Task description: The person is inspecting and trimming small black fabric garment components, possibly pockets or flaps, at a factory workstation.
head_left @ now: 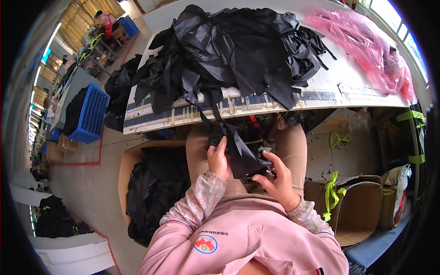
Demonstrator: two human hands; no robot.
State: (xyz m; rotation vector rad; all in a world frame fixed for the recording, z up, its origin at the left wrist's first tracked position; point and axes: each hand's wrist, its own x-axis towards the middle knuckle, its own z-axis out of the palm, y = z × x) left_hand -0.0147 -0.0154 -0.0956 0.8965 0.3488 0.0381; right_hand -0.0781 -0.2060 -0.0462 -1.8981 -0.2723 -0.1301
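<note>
Above my lap, my left hand pinches a black fabric piece near its upper left edge. A strap of the cloth runs up toward the table edge. My right hand is at the lower right end of this piece, its thumb and forefinger curved around a small dark and shiny thing that I cannot make out. A big heap of black fabric pieces covers the middle of the white table in front of me, some hanging over its taped front edge.
At my left stands a cardboard box full of black cloth. A pink plastic bag lies on the table's right. An open carton with yellow-green ties stands at lower right. Farther left are a blue crate and a seated person.
</note>
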